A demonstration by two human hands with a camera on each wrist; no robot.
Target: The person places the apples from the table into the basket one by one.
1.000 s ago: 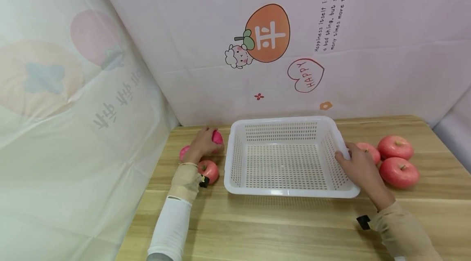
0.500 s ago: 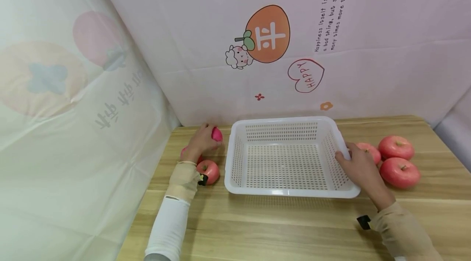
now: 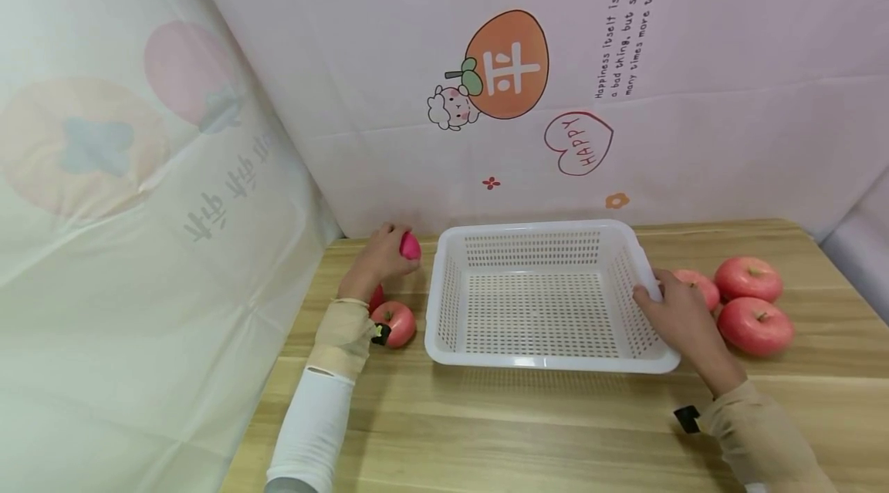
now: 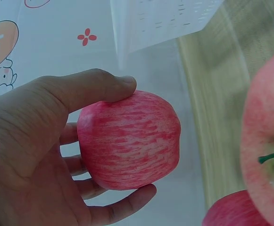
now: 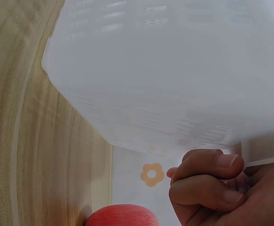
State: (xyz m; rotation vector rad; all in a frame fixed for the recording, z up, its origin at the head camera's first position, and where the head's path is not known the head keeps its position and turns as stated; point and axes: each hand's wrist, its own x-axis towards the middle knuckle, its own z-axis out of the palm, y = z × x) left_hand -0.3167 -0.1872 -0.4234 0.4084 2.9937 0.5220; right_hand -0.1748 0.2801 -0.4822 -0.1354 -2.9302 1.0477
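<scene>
The basket is seen at the middle of the table, its slotted floor exposed through the open top. Its right rim is gripped by the right hand, the thumb laid over the edge; in the right wrist view, part of that hold is hidden. Outside the basket, near its far left corner, a held apple is clasped between the thumb and fingers of the left hand. Beside that wrist, a nearer apple is partly covered and a second apple mostly hidden. At the right, two whole apples are seen beside a half-hidden apple. Apples are cut off in both wrist views.
</scene>
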